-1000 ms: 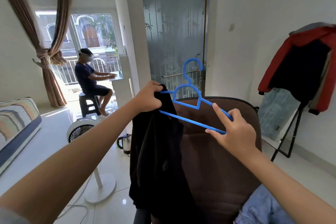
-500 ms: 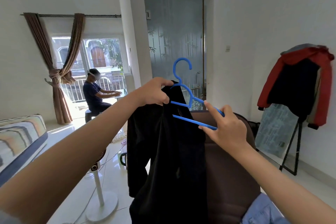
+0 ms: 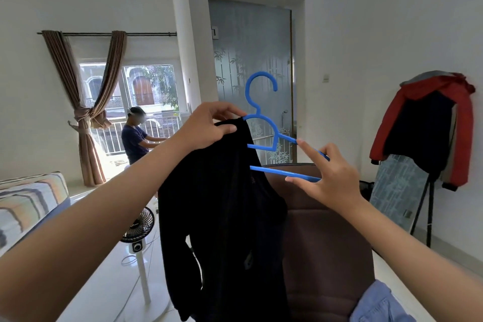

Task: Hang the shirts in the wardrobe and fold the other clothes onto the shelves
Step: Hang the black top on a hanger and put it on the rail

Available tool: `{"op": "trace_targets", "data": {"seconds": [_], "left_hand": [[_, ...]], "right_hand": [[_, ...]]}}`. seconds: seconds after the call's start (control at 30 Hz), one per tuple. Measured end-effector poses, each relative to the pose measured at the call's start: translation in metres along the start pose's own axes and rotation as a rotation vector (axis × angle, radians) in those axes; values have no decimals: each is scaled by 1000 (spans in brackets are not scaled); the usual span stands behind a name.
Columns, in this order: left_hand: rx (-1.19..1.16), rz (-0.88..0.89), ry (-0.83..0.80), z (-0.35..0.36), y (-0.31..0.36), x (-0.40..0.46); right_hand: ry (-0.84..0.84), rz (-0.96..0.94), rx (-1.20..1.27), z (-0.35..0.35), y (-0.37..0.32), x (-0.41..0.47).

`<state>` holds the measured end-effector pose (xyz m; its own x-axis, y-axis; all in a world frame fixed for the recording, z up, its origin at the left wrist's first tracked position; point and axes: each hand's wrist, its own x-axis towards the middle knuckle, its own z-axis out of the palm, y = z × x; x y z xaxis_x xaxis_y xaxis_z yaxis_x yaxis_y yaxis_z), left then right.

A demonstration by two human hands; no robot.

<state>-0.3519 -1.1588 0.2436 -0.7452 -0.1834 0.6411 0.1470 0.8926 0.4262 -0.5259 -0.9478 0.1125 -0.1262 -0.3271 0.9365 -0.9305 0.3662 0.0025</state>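
A black shirt (image 3: pixel 222 212) hangs down in front of me, its left shoulder drawn over one end of a blue plastic hanger (image 3: pixel 264 123). My left hand (image 3: pixel 209 125) pinches the shirt's collar at the hanger's left arm. My right hand (image 3: pixel 326 175) grips the hanger's right end, thumb under the lower bar and index finger along the upper arm. The hook points upward. A piece of light blue denim (image 3: pixel 376 303) lies at the bottom right.
A brown chair (image 3: pixel 329 243) stands right behind the shirt. A standing fan (image 3: pixel 138 227) is on the floor to the left, a striped mattress (image 3: pixel 28 201) beyond it. A coat rack (image 3: pixel 428 125) with jackets stands at the right wall. A person (image 3: pixel 136 133) sits by the window.
Both hands have lifted the shirt and hanger higher, and my view has tilted up. The shirt's shoulder now sits further along the hanger's left arm.
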Motion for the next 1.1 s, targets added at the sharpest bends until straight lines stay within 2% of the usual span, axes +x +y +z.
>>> {"op": "trace_targets", "data": {"seconds": [0.27, 0.43, 0.5, 0.53, 0.57, 0.63, 0.77, 0.83, 0.9, 1.03, 1.1], "left_hand": [[33, 75, -47, 4, 13, -9], [58, 99, -62, 7, 10, -12], [61, 93, -63, 7, 7, -13], [58, 91, -56, 6, 6, -14], [53, 87, -46, 5, 6, -13], [47, 82, -27, 1, 7, -13], [63, 98, 23, -9, 11, -13], [61, 98, 48, -17, 10, -14], [60, 93, 59, -28, 8, -17], [54, 51, 52, -46, 1, -29], [55, 32, 40, -51, -2, -37]], "right_hand": [[-30, 91, 93, 4, -3, -13], [135, 91, -153, 9, -9, -24], [242, -3, -103, 8, -21, -35], [229, -61, -11, 9, -26, -41], [150, -96, 117, 11, -29, -47], [-114, -46, 318, 14, -36, -59], [-530, 108, 294, 24, -34, -78], [-623, 130, 321, 25, -29, -80], [-578, 170, 442, 20, -25, -78], [-318, 340, 620, -2, -11, -60], [-306, 397, 634, -15, -3, -49]]}}
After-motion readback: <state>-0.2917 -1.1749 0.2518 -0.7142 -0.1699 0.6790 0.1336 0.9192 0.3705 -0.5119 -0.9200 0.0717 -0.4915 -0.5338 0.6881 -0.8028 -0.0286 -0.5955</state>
